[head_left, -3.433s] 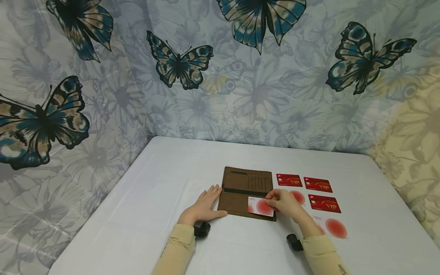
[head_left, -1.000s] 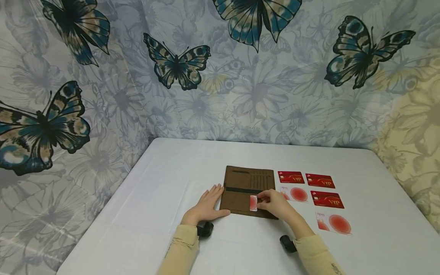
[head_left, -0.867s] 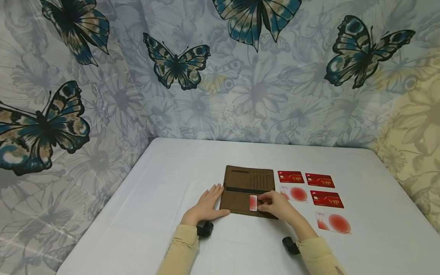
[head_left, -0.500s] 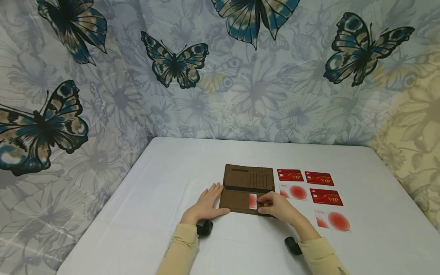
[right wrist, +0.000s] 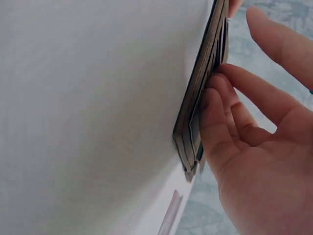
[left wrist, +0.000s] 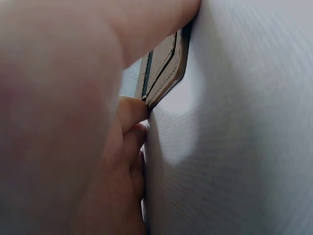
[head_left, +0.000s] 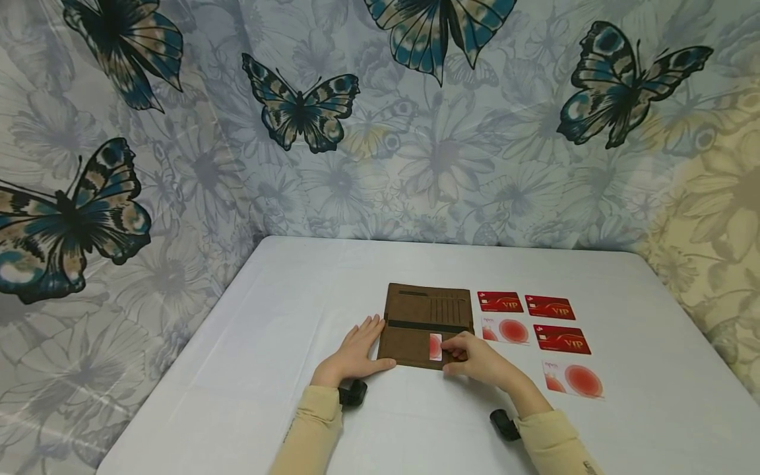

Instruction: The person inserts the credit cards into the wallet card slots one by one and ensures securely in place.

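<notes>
A brown wallet (head_left: 410, 346) lies opened out on the white table, its upper half showing a row of card slots. Most of a white-and-pink card (head_left: 436, 347) is tucked into the lower half, leaving a narrow strip visible. My left hand (head_left: 350, 353) lies spread on the table, fingertips and thumb at the wallet's left side. My right hand (head_left: 477, 359) is over the wallet's lower right, its index fingertip at the strip's right edge. In the right wrist view, the fingers (right wrist: 215, 115) rest against the wallet (right wrist: 183, 129) while the thumb stands well apart.
Right of the wallet, three red VIP cards (head_left: 563, 340) and two white-and-pink cards (head_left: 573, 380) lie flat in rows. The white table (head_left: 237, 369) meets a butterfly-patterned wall covering (head_left: 445, 158) behind and at the left.
The white-and-pink card, earlier lying over the wallet between my right fingers, has slid in until a strip shows. My right thumb has since come away toward me. My left hand has stayed put.
</notes>
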A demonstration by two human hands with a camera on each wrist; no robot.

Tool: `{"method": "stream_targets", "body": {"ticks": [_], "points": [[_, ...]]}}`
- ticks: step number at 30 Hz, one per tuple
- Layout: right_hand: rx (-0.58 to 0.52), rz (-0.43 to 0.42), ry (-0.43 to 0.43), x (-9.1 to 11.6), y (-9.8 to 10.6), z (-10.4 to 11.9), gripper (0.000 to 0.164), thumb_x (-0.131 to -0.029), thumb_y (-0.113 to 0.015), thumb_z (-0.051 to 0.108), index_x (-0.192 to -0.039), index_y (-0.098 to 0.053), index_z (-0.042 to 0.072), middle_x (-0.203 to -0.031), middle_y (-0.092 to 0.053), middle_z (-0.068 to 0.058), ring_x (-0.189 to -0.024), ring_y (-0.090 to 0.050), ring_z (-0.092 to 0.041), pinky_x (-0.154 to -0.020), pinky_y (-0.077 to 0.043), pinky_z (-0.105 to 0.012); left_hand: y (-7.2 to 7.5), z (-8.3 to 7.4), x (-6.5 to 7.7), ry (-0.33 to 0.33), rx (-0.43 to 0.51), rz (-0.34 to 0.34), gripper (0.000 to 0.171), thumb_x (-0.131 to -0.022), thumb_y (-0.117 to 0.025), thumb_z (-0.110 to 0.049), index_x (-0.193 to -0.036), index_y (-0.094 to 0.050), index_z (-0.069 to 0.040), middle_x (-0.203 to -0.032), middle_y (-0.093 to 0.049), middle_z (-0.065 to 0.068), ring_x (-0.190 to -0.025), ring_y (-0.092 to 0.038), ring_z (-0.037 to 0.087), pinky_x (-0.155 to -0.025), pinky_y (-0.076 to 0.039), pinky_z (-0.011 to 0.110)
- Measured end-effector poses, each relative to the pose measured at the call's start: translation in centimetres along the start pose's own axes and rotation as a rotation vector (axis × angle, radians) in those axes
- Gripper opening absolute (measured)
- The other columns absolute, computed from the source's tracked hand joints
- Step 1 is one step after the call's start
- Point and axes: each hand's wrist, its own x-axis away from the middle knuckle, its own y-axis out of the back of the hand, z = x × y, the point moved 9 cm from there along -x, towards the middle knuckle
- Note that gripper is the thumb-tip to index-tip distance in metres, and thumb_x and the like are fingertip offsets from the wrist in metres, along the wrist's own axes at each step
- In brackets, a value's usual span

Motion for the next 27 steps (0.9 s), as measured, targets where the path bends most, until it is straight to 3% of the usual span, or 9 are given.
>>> {"method": "stream_targets", "body": {"ticks": [7,18,27], "points": [[0.009,0.041,0.014,0.1,-0.3,0.2,0.048,-0.07,-0.072,0.021,-0.11,-0.058,0.0,-0.096,-0.046,-0.006,-0.086,-0.044,-0.021,-0.073,-0.042,-0.034,-0.1,0.1,0.0,0.0,0.0,0.005,0.087,-0.077,-0.047,-0.06,-0.139,-0.013,-0.01,-0.144,-0.006,0.004,-0.13,-0.001,0.017,-0.103,-0.001,0.036],[0.144,0.084,0.042,0.1,-1.2,0.8,0.063,-0.068,-0.072,0.029,-0.117,-0.051,-0.004,-0.101,-0.041,-0.005,-0.09,-0.037,-0.02,-0.073,-0.039,-0.033,0.1,0.0,0.0,0.003,0.002,0.003,0.087,-0.077,-0.048,-0.059,-0.139,-0.013,-0.009,-0.143,-0.007,0.005,-0.13,-0.002,0.017,-0.103,-0.001,0.037],[0.236,0.082,0.058,0.3,-1.7,1.4,0.065,-0.069,-0.071,0.032,-0.12,-0.049,0.0,-0.103,-0.041,-0.002,-0.09,-0.035,-0.017,-0.071,-0.04,-0.031,0.0,-0.1,0.1,-0.001,0.01,0.0,0.087,-0.077,-0.049,-0.059,-0.139,-0.014,-0.009,-0.143,-0.008,0.006,-0.13,-0.002,0.018,-0.103,-0.002,0.038]]}}
